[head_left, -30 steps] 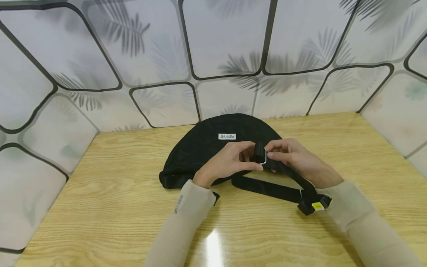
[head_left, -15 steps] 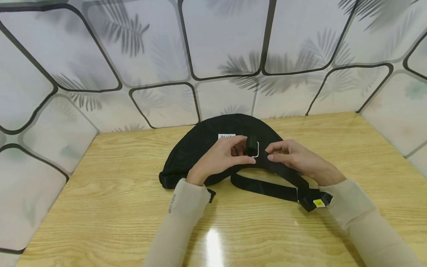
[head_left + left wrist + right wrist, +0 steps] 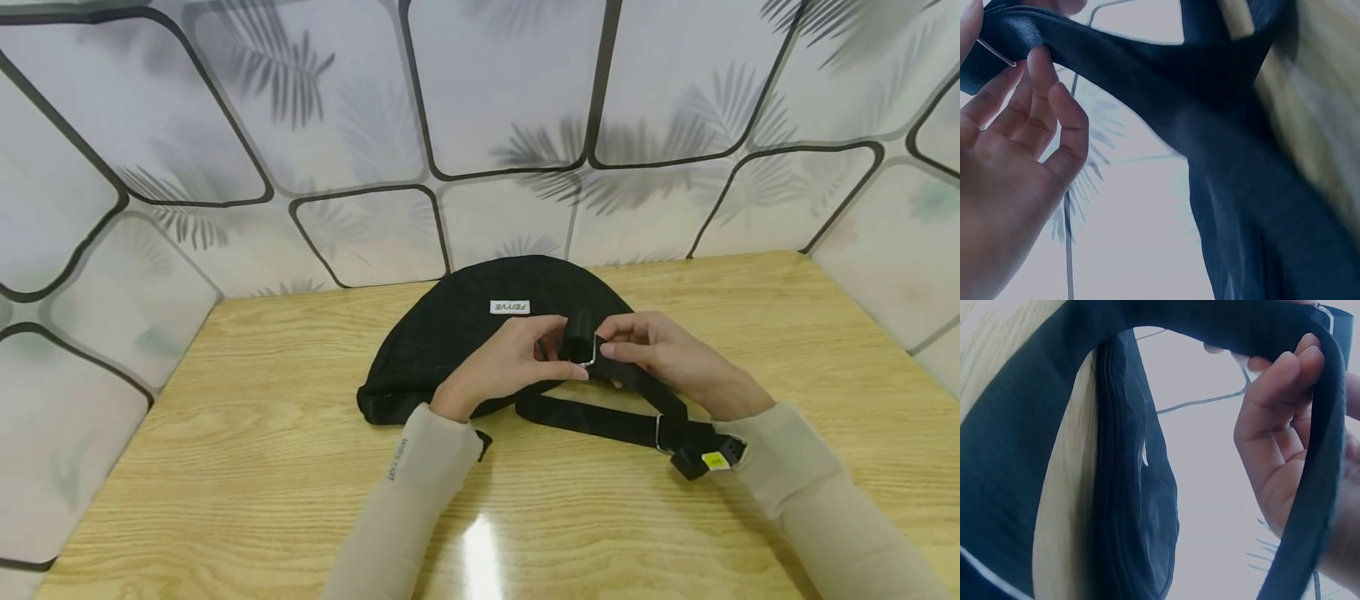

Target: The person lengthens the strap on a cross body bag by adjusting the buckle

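Observation:
A black half-moon bag (image 3: 465,321) with a white label (image 3: 510,307) lies on the table at the back. My left hand (image 3: 502,362) holds a looped black strap piece (image 3: 577,333) and a thin metal ring (image 3: 594,354) between thumb and fingers. Close by on the right, my right hand (image 3: 671,358) pinches the black strap (image 3: 1235,328) at the ring. From there the strap runs down and folds back toward the bag. In the left wrist view the strap (image 3: 1147,87) crosses in front of the bag. How it threads through the ring is partly hidden by fingers.
A second metal ring (image 3: 659,433) sits on the strap's lower run. A black block with a yellow sticker (image 3: 715,461) is at the right cuff. The wooden table (image 3: 262,467) meets a patterned backdrop (image 3: 367,233) behind the bag.
Half a second ago my left hand had shifted left and up with the ring, away from the right fingers. Now it is back against them. The lower strap run has shifted slightly left.

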Demonstrator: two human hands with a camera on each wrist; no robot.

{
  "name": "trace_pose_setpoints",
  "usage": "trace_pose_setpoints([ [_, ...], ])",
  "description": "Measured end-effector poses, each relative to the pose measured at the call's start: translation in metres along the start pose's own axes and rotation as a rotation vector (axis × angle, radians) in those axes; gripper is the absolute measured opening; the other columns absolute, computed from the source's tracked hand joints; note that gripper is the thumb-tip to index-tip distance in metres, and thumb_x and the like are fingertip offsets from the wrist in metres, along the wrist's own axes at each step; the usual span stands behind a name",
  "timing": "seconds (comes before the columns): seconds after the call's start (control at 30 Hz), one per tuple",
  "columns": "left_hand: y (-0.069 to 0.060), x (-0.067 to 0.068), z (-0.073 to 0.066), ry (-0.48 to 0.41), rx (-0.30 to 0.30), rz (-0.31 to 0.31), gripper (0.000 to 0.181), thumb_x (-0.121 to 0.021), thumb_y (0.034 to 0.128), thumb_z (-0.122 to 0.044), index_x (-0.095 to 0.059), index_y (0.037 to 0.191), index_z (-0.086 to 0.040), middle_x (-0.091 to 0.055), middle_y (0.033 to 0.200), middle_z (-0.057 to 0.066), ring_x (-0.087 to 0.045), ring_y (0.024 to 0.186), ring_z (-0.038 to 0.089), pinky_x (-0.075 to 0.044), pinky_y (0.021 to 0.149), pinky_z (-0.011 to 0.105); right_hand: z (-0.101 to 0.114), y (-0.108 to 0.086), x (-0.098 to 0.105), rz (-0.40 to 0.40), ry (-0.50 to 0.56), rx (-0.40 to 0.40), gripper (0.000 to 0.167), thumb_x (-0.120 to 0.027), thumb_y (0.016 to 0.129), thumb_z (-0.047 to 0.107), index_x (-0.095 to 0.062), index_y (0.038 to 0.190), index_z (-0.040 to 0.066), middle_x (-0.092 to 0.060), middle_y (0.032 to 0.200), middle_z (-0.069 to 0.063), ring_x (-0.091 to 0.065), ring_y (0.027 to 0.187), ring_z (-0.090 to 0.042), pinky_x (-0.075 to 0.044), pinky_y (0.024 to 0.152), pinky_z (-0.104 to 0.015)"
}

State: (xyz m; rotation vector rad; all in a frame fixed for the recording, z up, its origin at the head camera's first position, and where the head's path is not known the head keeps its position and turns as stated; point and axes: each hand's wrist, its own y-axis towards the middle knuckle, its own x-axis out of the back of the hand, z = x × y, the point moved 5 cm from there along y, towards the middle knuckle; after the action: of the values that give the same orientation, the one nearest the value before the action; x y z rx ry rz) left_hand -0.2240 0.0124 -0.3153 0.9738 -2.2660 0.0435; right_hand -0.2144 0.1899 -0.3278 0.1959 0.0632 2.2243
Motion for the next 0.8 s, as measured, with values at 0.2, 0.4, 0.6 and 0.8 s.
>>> trace_pose_setpoints([
  [0.2, 0.002, -0.005, -0.001, -0.002, -0.002, 0.014, 0.025, -0.077, 0.0935, -0.020, -0.065, 0.112, -0.007, -0.062, 0.087, 0.006, -0.055, 0.073, 0.014, -0.045, 0.062, 0.025, 0.000, 0.000, -0.002, -0.009, -0.004, -0.004, 0.016, -0.051, 0.102, -0.004, -0.062, 0.092, 0.002, -0.055, 0.070, 0.002, -0.052, 0.061, -0.014, -0.046, 0.059, -0.026],
  [0.4, -0.002, 0.006, -0.002, 0.026, 0.019, -0.005, 0.023, -0.077, 0.0938, -0.023, -0.063, 0.105, -0.008, -0.061, 0.087, 0.002, -0.056, 0.073, 0.014, -0.047, 0.064, 0.026, -0.001, 0.000, 0.003, -0.034, -0.036, -0.027, 0.018, -0.053, 0.100, -0.004, -0.067, 0.098, 0.007, -0.044, 0.064, 0.006, -0.031, 0.052, -0.021, -0.032, 0.054, -0.030],
  [0.6, -0.007, 0.019, 0.001, 0.032, 0.021, -0.070, 0.025, -0.076, 0.0941, -0.021, -0.066, 0.112, -0.007, -0.064, 0.088, 0.001, -0.058, 0.075, 0.014, -0.049, 0.067, 0.028, -0.003, -0.002, 0.007, -0.047, -0.074, -0.062, 0.015, -0.054, 0.100, -0.001, -0.068, 0.099, 0.006, -0.037, 0.059, 0.005, -0.025, 0.050, -0.026, -0.027, 0.054, -0.035],
  [0.8, -0.006, 0.018, 0.003, 0.026, 0.024, -0.059, 0.024, -0.076, 0.0949, -0.022, -0.064, 0.108, -0.006, -0.061, 0.086, 0.003, -0.056, 0.071, 0.017, -0.047, 0.063, 0.027, -0.001, -0.002, 0.007, -0.067, -0.100, -0.041, 0.016, -0.055, 0.100, -0.001, -0.068, 0.098, 0.007, -0.051, 0.066, 0.005, -0.037, 0.051, -0.021, -0.036, 0.056, -0.029],
])
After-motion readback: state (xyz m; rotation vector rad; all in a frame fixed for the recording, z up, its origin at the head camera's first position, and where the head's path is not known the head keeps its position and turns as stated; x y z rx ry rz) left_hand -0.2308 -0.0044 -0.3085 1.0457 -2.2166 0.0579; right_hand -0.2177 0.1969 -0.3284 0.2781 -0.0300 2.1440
